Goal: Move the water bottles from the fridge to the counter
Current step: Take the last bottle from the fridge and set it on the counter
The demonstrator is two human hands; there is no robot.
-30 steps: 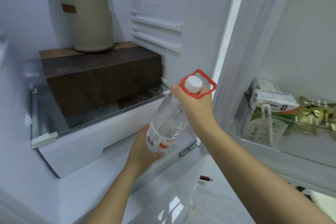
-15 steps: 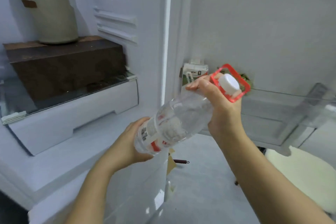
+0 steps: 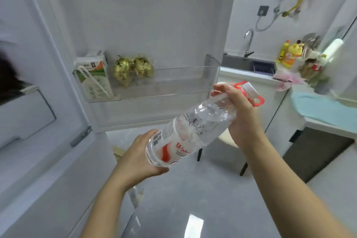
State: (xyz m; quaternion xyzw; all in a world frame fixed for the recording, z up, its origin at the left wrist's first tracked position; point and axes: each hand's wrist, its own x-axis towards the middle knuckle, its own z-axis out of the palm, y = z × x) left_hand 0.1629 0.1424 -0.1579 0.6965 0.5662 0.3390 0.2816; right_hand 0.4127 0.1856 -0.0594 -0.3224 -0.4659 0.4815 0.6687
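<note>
A large clear water bottle point(image 3: 191, 129) with a white cap, a red carry handle and a red-and-white label lies tilted in the air outside the fridge, cap up to the right. My right hand point(image 3: 239, 114) grips its neck just below the handle. My left hand point(image 3: 139, 158) cups its base from below, fingers curled round it. The open fridge door point(image 3: 146, 25) stands behind the bottle. The counter point(image 3: 249, 73) with a sink and tap lies at the right.
The door shelf point(image 3: 173, 83) holds a drink carton point(image 3: 94, 77) and gold-wrapped items point(image 3: 133, 69). On the counter stand a yellow bottle point(image 3: 289, 54), a pink cloth point(image 3: 287, 81) and a blue cloth point(image 3: 326, 110). A stool point(image 3: 228, 141) stands on the grey floor below the bottle.
The bottle has come out of the fridge and swung to the right with both hands still on it. My view has turned right, bringing the door shelf and counter into sight.
</note>
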